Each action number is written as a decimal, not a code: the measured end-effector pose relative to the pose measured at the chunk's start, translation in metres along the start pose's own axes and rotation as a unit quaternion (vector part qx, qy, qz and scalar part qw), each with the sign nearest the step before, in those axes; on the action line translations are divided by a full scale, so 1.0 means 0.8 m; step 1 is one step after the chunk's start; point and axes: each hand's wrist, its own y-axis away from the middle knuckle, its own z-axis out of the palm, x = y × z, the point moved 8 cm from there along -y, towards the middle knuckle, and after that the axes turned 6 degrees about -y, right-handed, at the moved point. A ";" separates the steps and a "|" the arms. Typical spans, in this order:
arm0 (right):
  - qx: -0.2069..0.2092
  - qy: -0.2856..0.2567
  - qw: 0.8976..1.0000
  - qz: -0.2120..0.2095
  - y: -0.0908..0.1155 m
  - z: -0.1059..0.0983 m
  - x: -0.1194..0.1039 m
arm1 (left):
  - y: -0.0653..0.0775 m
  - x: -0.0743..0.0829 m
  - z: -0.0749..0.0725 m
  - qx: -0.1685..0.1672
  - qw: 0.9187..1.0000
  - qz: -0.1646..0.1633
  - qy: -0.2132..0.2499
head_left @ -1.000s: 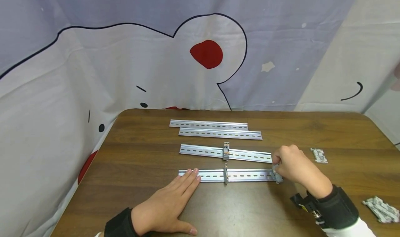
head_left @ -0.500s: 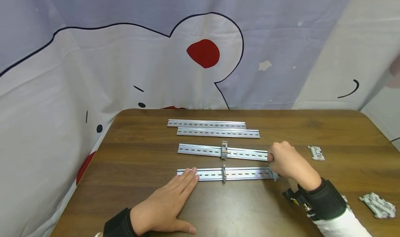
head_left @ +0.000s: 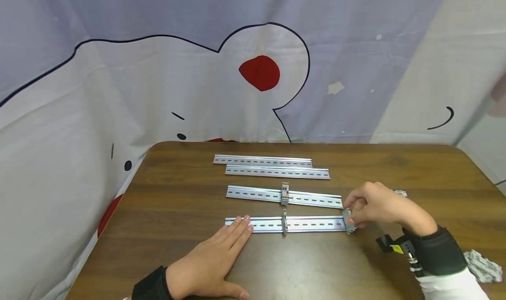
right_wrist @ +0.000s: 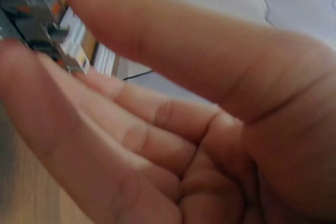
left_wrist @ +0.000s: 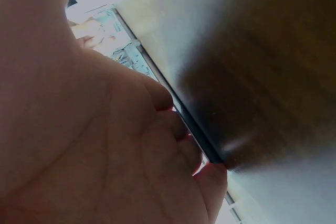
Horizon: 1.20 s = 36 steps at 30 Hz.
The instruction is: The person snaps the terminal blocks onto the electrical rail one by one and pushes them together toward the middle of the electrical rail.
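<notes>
My left hand lies flat, its straight fingertips pressing on the left end of the front slotted metal DIN rail. In the left wrist view, its palm hides most of the rail. At the rail's right end my right hand pinches a grey terminal block, which sits across that end. The right wrist view has the block between thumb and index finger at the upper left, with orange spots on it. A thin terminal block stands across the middle of the same rail.
Just behind lies a second DIN rail with a wider terminal block on it. Two bare rails lie overlapping farther back. A pile of terminal blocks is at the right, and another piece shows partly behind my right hand.
My right hand has turned and shifted slightly right at the rail's end, so more of the pinched terminal block shows. My left hand keeps its place on the rail.
</notes>
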 end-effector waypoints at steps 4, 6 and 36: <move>-0.049 -0.092 0.994 -0.022 0.003 0.001 0.010 | 0.000 0.000 0.002 0.003 1.000 0.002 -0.003; -0.064 -0.128 0.989 -0.022 0.001 0.003 0.015 | 0.001 0.000 0.002 0.010 1.000 0.004 -0.007; -0.061 -0.281 0.958 -0.018 -0.037 0.055 -0.008 | 0.000 0.000 0.000 0.000 1.000 0.001 0.008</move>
